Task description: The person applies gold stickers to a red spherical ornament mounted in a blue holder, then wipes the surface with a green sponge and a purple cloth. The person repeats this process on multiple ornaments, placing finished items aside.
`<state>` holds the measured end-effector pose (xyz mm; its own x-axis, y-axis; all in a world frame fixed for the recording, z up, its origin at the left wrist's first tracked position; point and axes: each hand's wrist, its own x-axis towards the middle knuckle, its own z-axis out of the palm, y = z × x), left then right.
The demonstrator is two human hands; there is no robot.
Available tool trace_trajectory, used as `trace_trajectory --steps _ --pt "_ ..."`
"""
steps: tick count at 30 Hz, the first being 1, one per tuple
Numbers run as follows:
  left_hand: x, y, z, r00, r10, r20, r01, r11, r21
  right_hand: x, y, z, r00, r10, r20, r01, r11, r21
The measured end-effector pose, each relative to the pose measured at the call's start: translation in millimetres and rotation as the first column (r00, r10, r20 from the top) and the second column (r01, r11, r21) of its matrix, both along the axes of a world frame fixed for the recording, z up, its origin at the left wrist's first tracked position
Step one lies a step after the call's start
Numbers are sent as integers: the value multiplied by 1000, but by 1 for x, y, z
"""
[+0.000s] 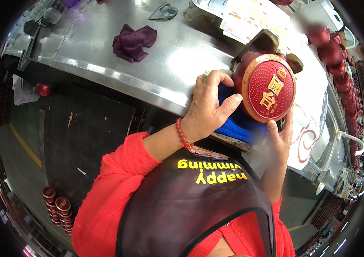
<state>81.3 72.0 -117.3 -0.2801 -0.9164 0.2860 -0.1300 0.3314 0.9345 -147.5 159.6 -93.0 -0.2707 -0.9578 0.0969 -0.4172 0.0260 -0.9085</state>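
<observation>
A round red jar with a studded face, raised gold characters and a gold rim is tilted so its face is toward me. My right hand grips its lower right edge, thumb on the near side, other fingers partly hidden behind. To its left, my left hand has curved fingers, thumb and index apart, tips close to the rim. Whether they touch it I cannot tell. A blue cloth lies below the jar. Behind it rise two dark, worn padded blocks.
A purple cloth lies on the metal table, with a green-tinted glass piece farther back. Printed sheets are at the back right. Red jars line the far right. Stacked jars stand on the floor at left.
</observation>
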Motion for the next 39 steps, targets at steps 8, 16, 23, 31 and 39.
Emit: trace_trajectory --steps 8,16,23,31,39 --pt "1 -2 -3 999 -25 -34 26 999 25 -3 1 -2 1000 -1 -20 1 1000 19" --pt "0 -3 -4 999 -25 -42 26 999 22 -4 2 -3 1000 -1 4 1 1000 27" --pt "-1 -4 -5 996 -31 -88 36 997 64 -4 1 -5 1000 -2 4 1 1000 10" --pt "-1 -2 -3 1000 -3 23 4 999 -35 -2 1 -3 1000 -13 -1 13 1000 21" --pt "-3 -3 -1 999 10 51 -9 1000 -14 -5 2 -4 1000 7 -15 -7 1000 18"
